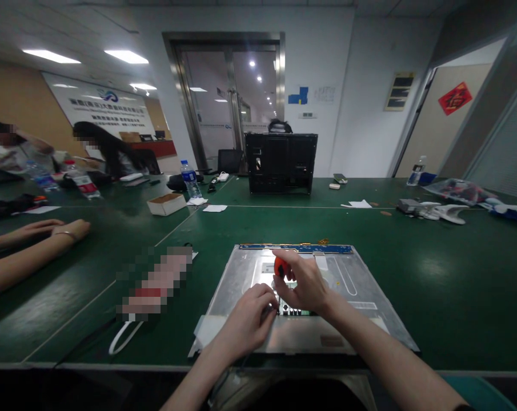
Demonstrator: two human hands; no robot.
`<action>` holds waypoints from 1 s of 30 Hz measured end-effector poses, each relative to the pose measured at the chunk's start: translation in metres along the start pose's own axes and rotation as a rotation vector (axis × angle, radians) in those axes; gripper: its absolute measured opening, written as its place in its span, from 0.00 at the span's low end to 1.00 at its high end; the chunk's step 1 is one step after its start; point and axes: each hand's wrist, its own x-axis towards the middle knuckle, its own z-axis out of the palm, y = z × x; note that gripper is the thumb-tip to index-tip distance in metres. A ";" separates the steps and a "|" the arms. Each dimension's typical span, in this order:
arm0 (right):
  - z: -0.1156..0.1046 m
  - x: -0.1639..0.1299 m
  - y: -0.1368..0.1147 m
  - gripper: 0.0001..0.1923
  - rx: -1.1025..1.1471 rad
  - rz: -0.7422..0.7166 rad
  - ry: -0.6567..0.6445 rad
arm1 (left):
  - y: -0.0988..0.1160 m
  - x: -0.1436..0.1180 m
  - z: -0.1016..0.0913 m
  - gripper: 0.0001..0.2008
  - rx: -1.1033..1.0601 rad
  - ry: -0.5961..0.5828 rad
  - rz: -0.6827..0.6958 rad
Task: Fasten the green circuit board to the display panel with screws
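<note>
Green matting covers the long work table [455, 297] that fills the lower half of the frame, under office ceiling lights. At the bottom centre a flat metal panel [361, 285] lies on the mat, its back side up, with a blue circuit strip [296, 248] along its far edge. Both of the person's hands meet over the middle of this panel. The left hand [245, 319] rests on the metal with its fingers curled down at a small connector area; whether it pinches anything there cannot be told. The right hand [305, 282], just beside it and touching it, is clenched around a red-handled screwdriver [280, 267] whose handle points toward the panel's far edge. Left of the panel a white cable loop [123, 338] lies on the mat. Further out at the left edge, another person's forearms and hands [48, 231] rest on the table. Past them, in the middle left, stand a small cardboard box [167, 204] and a water bottle [190, 178]. A black computer case [280, 162] stands at the centre, in front of a glass door [224, 97]. Seated people occupy the upper left.
</note>
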 end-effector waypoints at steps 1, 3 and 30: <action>0.000 -0.001 0.000 0.23 -0.011 0.004 0.000 | 0.000 0.000 0.000 0.09 -0.003 -0.003 -0.001; 0.001 -0.002 -0.001 0.22 -0.027 0.008 0.003 | -0.001 -0.001 0.001 0.09 -0.008 0.001 -0.002; 0.000 -0.001 -0.002 0.19 -0.003 0.010 0.019 | 0.004 0.001 -0.002 0.08 -0.041 -0.014 -0.022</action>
